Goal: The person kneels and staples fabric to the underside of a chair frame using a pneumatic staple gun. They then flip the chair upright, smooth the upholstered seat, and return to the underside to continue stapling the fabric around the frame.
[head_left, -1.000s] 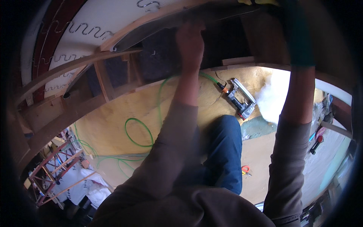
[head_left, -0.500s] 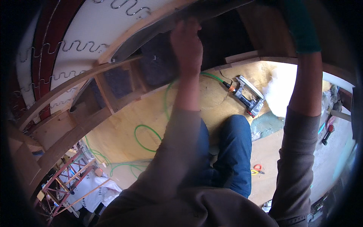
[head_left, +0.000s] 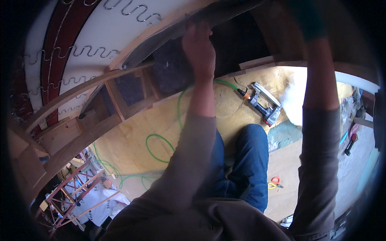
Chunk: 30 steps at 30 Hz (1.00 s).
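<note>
My bare left hand (head_left: pixel 200 50) reaches up into the curved wooden frame (head_left: pixel 116 98) of a piece of furniture. Its fingers are closed at the edge of a strip of dark grey fabric (head_left: pixel 155 45) along the inside of the frame. Farther right, my right hand (head_left: pixel 307 20), in a green glove, is raised at the top of the view. That hand is dim and blurred, so its fingers and anything in them cannot be made out. Below the frame, a staple gun (head_left: pixel 263 104) lies on a tan surface, joined to a green air hose (head_left: pixel 161 138).
Zigzag springs (head_left: pixel 96 51) cross white and dark red panels at upper left. White stuffing (head_left: pixel 295 96) lies beside the staple gun. Small snips (head_left: pixel 275 182) with red and yellow handles lie right of my knees. A red metal trestle (head_left: pixel 68 190) stands at lower left.
My right hand and forearm have shifted slightly left. My left hand stays at the fabric edge, and the whole view has tilted a little.
</note>
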Motion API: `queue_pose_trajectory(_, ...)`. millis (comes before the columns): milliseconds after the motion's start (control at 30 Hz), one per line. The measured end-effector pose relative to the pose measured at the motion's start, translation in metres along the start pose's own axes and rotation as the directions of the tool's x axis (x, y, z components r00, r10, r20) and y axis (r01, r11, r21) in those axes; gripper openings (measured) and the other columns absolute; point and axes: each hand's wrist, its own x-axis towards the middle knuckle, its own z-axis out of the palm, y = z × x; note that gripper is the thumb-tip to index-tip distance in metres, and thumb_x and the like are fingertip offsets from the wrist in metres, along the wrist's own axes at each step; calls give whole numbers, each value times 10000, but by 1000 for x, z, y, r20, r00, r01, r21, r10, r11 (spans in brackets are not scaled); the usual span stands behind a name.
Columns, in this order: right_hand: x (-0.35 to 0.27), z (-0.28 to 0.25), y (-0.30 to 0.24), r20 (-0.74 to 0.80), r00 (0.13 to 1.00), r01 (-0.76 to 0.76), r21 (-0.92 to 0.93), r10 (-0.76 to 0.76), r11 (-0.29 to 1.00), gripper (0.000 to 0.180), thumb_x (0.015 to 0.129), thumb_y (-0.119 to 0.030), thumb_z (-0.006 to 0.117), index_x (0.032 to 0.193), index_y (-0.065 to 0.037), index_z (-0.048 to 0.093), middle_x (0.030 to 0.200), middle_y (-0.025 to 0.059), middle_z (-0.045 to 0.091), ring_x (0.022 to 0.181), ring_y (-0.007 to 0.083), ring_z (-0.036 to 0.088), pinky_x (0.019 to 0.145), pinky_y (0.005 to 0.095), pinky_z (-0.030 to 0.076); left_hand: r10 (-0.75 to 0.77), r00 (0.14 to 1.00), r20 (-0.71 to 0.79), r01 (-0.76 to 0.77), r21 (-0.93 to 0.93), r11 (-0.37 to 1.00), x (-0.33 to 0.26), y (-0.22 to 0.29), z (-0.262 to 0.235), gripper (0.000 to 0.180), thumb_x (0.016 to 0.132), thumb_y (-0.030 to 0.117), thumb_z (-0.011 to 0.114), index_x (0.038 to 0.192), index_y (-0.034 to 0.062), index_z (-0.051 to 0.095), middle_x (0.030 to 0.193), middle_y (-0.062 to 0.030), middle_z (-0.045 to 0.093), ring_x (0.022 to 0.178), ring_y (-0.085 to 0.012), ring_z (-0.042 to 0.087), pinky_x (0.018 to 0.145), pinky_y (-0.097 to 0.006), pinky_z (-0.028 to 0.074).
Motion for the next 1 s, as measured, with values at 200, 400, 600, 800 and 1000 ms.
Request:
queue_pose_trajectory(200,-90,11,-30,-164,978,137,37,-129,990,228,1017,-145,675,1235,-92,713,1156,119,751,1124,228,706,946,347,567,52,998,-28,-51,27,998,-8,-3,0,238,994,190,615,890,-21,651,751,-121,638,723,-230,608,732,-348,476)
queue_pose_trajectory(400,-101,12,-20,-80,870,442,-309,-486,842,211,1012,-131,674,1217,-99,710,1126,118,745,1081,248,712,868,372,585,164,985,-61,-165,-1,986,-8,-22,3,197,976,205,638,887,30,644,792,-20,621,745,-131,546,711,-309,440)
queue_pose_trajectory(600,-16,19,-18,218,891,452,-372,-398,811,213,1016,-144,668,1219,-96,709,1135,123,743,1080,250,712,879,377,582,28,996,-84,-30,-22,999,-11,-26,10,163,972,174,630,922,19,646,801,-29,634,736,-134,569,690,-312,454)
queue_pose_trajectory(800,20,30,-12,365,906,342,-336,-213,878,216,1020,-157,662,1220,-93,708,1143,128,741,1079,252,711,890,382,578,423,905,-44,-411,159,898,-7,-24,4,116,973,100,584,958,33,677,853,-116,674,769,-286,647,729,-369,504)
queue_pose_trajectory(1000,25,3,-9,361,923,240,-272,-132,932,220,1024,-170,656,1221,-90,708,1152,133,739,1078,254,711,901,387,575,188,974,-123,-195,-48,980,-13,-15,15,174,969,94,613,825,0,641,830,-68,600,803,-175,566,785,-312,449)
